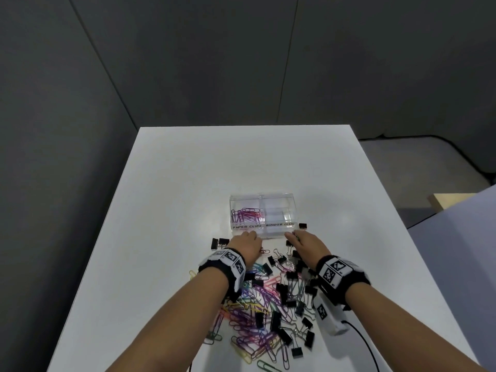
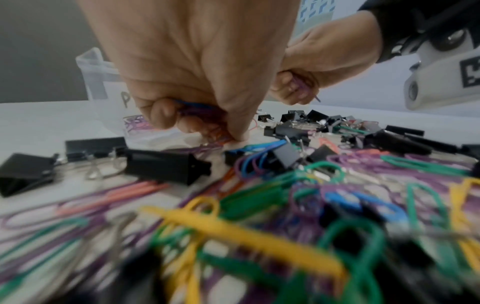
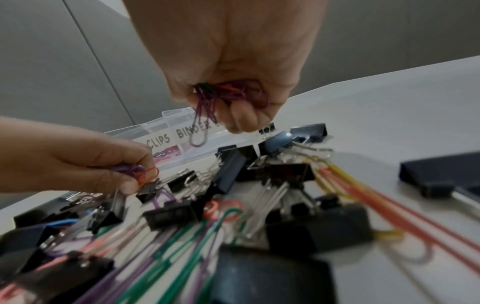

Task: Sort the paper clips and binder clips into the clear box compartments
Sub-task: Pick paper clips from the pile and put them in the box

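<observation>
Both hands hold bunches of paper clips: the left hand just before the box, under its PAPER CLIPS half; the right hand before the BINDER half, farther off. The white counter carries the mixed pile; grey walls behind.

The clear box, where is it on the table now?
In the head view the clear box stands near the table's middle, just beyond both hands, with the loose clip pile on the near side.
</observation>
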Motion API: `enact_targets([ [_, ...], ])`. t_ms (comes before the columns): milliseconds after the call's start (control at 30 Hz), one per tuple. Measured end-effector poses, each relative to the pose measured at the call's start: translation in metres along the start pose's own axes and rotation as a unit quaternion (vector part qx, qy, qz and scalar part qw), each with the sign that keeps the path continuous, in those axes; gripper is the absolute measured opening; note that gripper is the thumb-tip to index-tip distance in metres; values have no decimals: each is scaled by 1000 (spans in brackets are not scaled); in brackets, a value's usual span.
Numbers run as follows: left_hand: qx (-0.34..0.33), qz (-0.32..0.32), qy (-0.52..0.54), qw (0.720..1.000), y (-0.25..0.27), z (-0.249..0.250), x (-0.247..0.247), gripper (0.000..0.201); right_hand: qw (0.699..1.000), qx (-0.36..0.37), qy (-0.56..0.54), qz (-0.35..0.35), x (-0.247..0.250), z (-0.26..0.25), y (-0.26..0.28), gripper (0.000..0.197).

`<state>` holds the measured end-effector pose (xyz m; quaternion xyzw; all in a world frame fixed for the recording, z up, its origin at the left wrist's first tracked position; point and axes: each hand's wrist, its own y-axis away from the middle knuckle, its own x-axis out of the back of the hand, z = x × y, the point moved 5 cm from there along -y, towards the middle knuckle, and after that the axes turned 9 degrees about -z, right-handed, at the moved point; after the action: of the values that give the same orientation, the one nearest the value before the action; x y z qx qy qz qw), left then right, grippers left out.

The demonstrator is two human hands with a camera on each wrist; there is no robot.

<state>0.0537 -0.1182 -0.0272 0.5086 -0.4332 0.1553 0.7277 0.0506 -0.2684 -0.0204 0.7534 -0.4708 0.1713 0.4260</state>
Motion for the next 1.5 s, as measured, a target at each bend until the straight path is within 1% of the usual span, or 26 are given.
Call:
enact_targets([
  [67,3,-12,4,1000,7,-2,-2,35,1000,2,-7,-5,-4,-2,-1,45],
  [133,6,-15,32,999,13,-6,-1,33,1000,10,-10,-1,-4,-6,0,40],
  [200,16,-3,93,996,22,-14,3,29,1000,20,-18,5,-2,-12,1,40],
  [267,26,12,156,987,29,-27,5,30,999,18,-48,14,1,-14,1,38],
  [333,43,13,222,974,35,-42,1,36,999,9,-51,7,1,-15,1,30],
  [367,46,15,234,971,38,-48,1,38,999,3,-33,-2,0,-16,0,25],
  [433,56,17,227,972,44,-58,0,33,999,-13,28,-25,-4,-18,-1,22],
  [533,76,19,182,980,51,-67,-1,23,987,-55,145,-53,-13,-17,-3,30],
  [600,79,11,126,989,53,-66,-3,29,977,-77,183,-73,-20,-16,-4,30],
  [700,66,10,79,995,48,-56,-6,34,975,-96,177,-88,-29,-16,-9,36],
  [800,54,5,64,996,36,-45,-7,32,977,-99,158,-103,-32,-16,-15,41],
  [933,62,-7,58,996,26,-42,-3,24,979,-105,137,-110,-23,-10,-16,37],
  [1033,55,-20,60,997,22,-40,-2,21,981,-109,132,-89,-8,-4,-12,24],
  [1100,51,-26,69,996,20,-40,-3,22,984,-96,141,-49,0,-7,-7,19],
  [1167,46,-27,81,995,19,-42,-4,24,985,-53,161,-28,0,-21,-1,24],
  [1233,43,-24,88,995,20,-44,-2,27,981,0,186,-55,-13,-39,0,30],
  [1300,44,-15,88,995,22,-46,1,29,974,23,207,-94,-31,-53,-2,33],
  [1400,45,9,103,994,26,-48,4,29,956,13,261,-136,-52,-64,-7,33],
  [1500,59,34,123,990,33,-52,7,28,951,-3,274,-142,-58,-68,-12,16],
])
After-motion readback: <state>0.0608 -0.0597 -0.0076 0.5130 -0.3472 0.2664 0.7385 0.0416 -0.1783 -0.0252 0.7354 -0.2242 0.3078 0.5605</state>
